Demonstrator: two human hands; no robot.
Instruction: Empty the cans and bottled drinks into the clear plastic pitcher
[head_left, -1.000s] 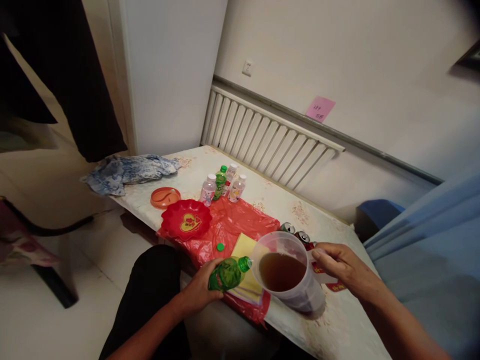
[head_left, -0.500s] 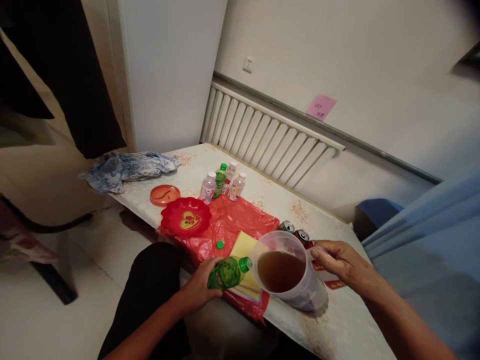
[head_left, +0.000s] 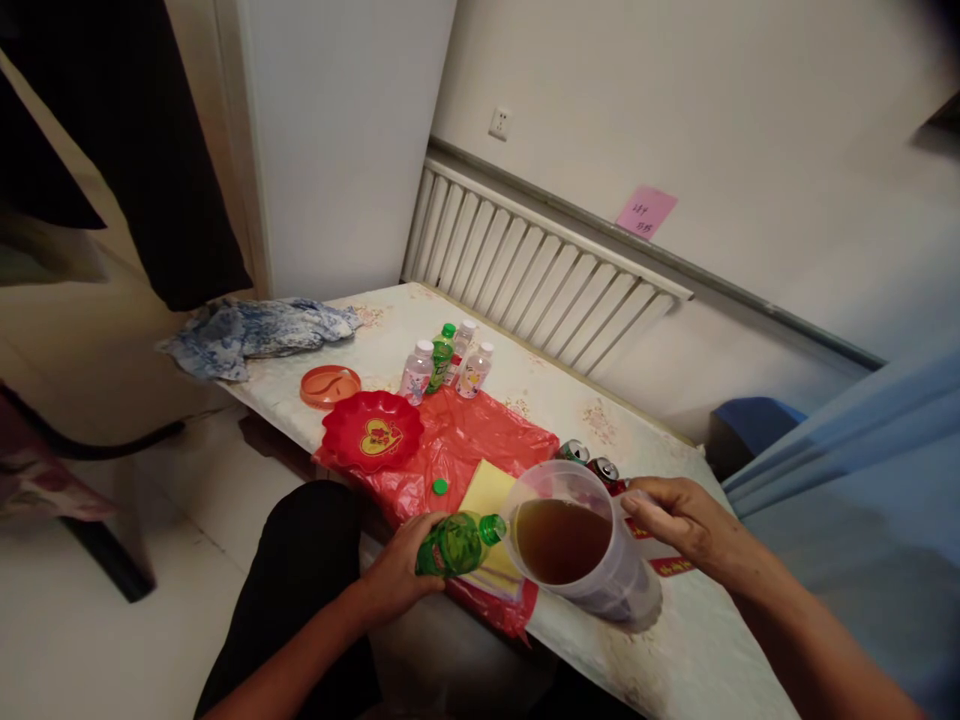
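At nine o'clock from the jug (head_left: pixel 622 595), the left hand (head_left: pixel 405 572) is wrapped around the bottle (head_left: pixel 454 547); at three o'clock, the right hand (head_left: pixel 686 530) is clamped on the jug's handle. The bottle's narrow, capless mouth sits right beside the jug's rim. More tilt, or a drifting mouth, could spill brown liquid onto the yellow paper (head_left: pixel 481 487) and red bag (head_left: pixel 514 425) below. A swing toward one o'clock could knock the cans (head_left: pixel 603 471).

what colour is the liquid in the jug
The liquid is brown; it shows best in the head view.
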